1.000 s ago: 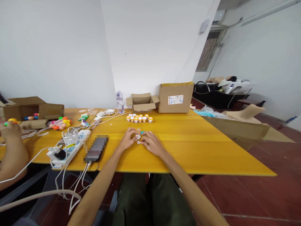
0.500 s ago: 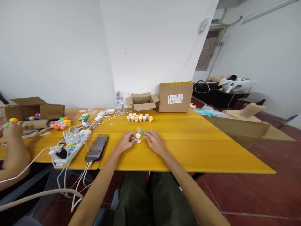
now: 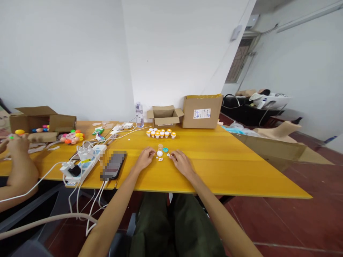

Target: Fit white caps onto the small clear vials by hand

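Observation:
My left hand [image 3: 146, 158] rests on the table with its fingers curled together; whether something small is in them I cannot make out. My right hand [image 3: 182, 162] pinches a small white piece [image 3: 168, 155] at its fingertips. Between the hands lie a round white part [image 3: 159, 153], a white piece with dark spots [image 3: 160, 159] and a tiny white bit [image 3: 157, 157]. Just behind them are a teal ring [image 3: 165, 150] and a clear, pale cup-like part [image 3: 160, 146].
Several white-and-orange capped items [image 3: 162, 134] stand in a cluster farther back. Behind them are an open carton [image 3: 165, 117], a larger box [image 3: 203, 111] and a bottle [image 3: 139, 115]. Leftward lie a phone [image 3: 114, 166] and a power strip [image 3: 88, 166]; a co-worker's arm [image 3: 21, 157] is beyond.
A small white piece now shows at my right fingertips. The spotted piece seen at my left fingertips earlier is no longer visible there. The view has shifted slightly.

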Available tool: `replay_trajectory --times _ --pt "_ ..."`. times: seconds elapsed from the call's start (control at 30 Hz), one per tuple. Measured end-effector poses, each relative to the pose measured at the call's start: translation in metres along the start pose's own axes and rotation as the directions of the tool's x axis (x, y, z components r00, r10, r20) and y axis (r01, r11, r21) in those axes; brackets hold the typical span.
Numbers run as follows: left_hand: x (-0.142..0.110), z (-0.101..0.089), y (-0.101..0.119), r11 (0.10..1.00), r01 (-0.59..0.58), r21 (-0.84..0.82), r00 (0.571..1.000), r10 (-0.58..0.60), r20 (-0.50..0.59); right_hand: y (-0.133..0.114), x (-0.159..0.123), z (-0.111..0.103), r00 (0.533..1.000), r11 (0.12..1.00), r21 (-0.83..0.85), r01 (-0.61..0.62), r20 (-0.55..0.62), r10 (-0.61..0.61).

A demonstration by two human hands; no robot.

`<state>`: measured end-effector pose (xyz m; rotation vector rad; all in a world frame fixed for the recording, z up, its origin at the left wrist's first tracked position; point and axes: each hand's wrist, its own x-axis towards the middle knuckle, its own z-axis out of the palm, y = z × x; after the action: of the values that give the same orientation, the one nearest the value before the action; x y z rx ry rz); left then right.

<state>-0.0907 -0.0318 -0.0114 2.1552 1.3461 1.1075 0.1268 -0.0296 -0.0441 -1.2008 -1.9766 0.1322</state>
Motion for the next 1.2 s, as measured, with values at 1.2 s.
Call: replay_trajectory --times 1.2 --pt "0.047 -0.026 -0.037 0.570 0.565 0.596 0.824 -0.356 -0.440 -0.022 0.000 -0.009 0.989 0.968 -0.238 -0.076 0.104 0.103"
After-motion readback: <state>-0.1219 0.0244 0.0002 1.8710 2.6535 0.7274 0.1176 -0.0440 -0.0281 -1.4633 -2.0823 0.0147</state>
